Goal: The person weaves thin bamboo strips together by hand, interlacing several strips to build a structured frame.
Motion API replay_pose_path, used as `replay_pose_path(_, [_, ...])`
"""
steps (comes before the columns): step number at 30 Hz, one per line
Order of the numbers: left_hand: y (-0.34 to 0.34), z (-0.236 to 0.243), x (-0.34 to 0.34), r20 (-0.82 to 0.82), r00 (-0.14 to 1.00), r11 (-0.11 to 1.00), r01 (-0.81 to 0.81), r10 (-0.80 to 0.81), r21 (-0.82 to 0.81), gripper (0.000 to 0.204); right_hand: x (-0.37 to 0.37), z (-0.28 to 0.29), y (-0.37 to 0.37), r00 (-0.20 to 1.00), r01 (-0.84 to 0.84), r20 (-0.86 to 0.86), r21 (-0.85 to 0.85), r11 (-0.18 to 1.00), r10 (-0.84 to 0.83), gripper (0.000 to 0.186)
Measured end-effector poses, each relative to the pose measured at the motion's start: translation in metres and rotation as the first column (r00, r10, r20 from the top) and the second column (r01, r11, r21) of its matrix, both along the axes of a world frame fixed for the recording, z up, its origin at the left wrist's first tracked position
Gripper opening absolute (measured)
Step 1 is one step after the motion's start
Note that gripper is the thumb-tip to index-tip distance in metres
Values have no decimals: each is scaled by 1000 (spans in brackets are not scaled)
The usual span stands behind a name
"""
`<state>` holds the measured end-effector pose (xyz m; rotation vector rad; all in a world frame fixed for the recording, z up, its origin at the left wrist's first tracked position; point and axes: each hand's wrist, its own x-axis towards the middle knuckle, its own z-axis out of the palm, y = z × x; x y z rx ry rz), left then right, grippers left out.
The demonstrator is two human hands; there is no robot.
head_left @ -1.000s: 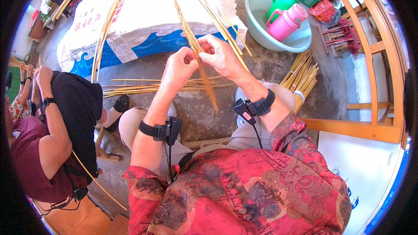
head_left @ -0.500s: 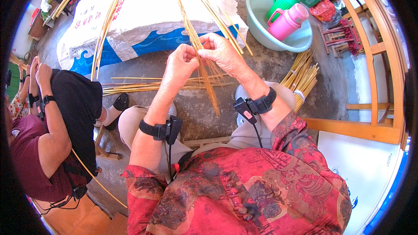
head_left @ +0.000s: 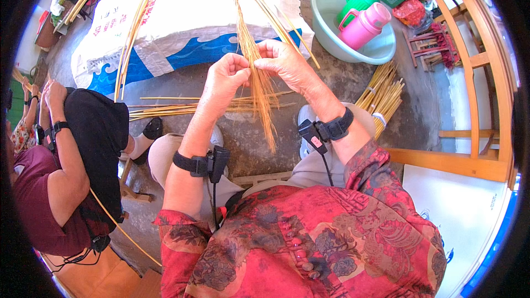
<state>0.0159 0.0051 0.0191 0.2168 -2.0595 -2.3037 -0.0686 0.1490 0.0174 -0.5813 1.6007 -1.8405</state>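
Observation:
Between my hands hangs a golden tuft of broom straw (head_left: 262, 102), its fine bristly ends pointing toward me and its thin stalk running away over the sack. My right hand (head_left: 290, 69) holds it with thumb and fingertips pinched together. At the tuft's left edge my left hand (head_left: 223, 83) is also closed, thumb against fingers, pinching strands; its fingertips partly cover what they grip. Long bare stalks (head_left: 270, 8) lie on the white sack just beyond my right hand. More straw stalks (head_left: 165, 111) lie on the floor beneath my left wrist.
A white and blue sack cloth (head_left: 187, 16) spreads ahead. At right stand a pale basin (head_left: 326, 27) with a green thermos (head_left: 361, 0) and a pink thermos (head_left: 361, 27), tied straw bundles (head_left: 381, 91) and a wooden chair frame (head_left: 477, 94). A co-worker (head_left: 69, 182) sits close at left.
The straw tuft has swung more upright and its bristles have fanned wider, with the stalk's far end shifting right. Both hands stay close together at it, my left slightly lower.

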Motion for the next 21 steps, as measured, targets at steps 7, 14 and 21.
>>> replay_pose_path(7, [0,-2,1,16,1000,999,25,-26,45,3,1,4,2,998,-41,43,14,999,40,24])
replay_pose_path(14, [-1,-3,2,38,999,988,31,-37,151,5,1,4,2,998,-43,38,-37,998,45,24])
replay_pose_path(21, [-1,-2,2,85,996,993,-3,-7,114,7,8,11,-1,998,-35,-45,67,997,38,23])
